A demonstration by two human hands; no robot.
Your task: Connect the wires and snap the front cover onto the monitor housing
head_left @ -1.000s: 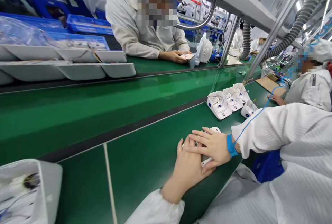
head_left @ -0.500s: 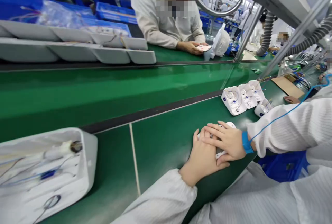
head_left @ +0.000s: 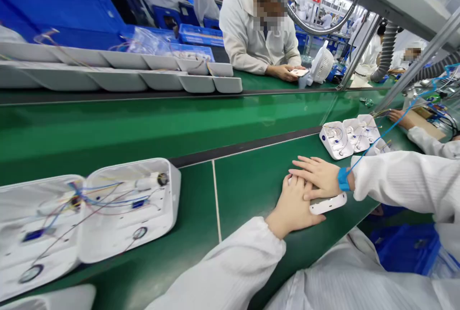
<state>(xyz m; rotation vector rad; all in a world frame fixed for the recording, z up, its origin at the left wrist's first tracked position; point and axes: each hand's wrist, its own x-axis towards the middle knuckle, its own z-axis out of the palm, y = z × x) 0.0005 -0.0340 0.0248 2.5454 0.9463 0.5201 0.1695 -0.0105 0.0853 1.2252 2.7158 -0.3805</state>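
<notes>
My left hand (head_left: 293,203) lies flat on the green bench (head_left: 251,180), palm down over a flat white plastic part (head_left: 328,203) whose edge shows at the right. My right hand (head_left: 318,176) rests on top of the left hand's fingers, fingers stretched out. A blue wrist strap (head_left: 343,179) with a blue coiled cord circles my right wrist. To the left lie open white housings (head_left: 122,209) with coloured wires inside.
More wired white housings (head_left: 347,135) sit in a row beyond my hands. A green conveyor belt (head_left: 143,118) runs across. White trays (head_left: 161,77) line its far side. A person opposite holds a small item (head_left: 300,72); another person's hand (head_left: 398,117) works at right.
The view has swung left and down, bringing the open wired housings at the left fully into view. My stacked hands have stayed on the white part.
</notes>
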